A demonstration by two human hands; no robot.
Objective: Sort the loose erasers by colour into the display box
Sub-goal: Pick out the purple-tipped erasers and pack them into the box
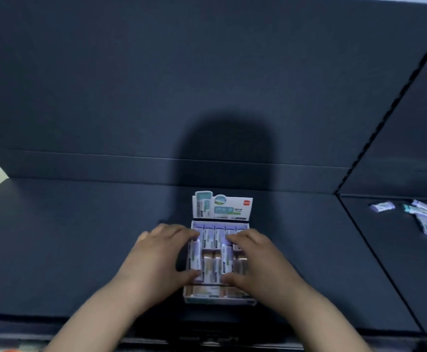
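Several sleeved erasers (215, 241), small paper-wrapped blocks, fill the cardboard display box (217, 299) mid-worktop (80, 250). The left hand (156, 257) and right hand (260, 260) each pinch one lengthwise, fingers curled round it. Squeezing could buckle the tightly packed rows. More loose erasers (420, 214) lie well apart, rightward.
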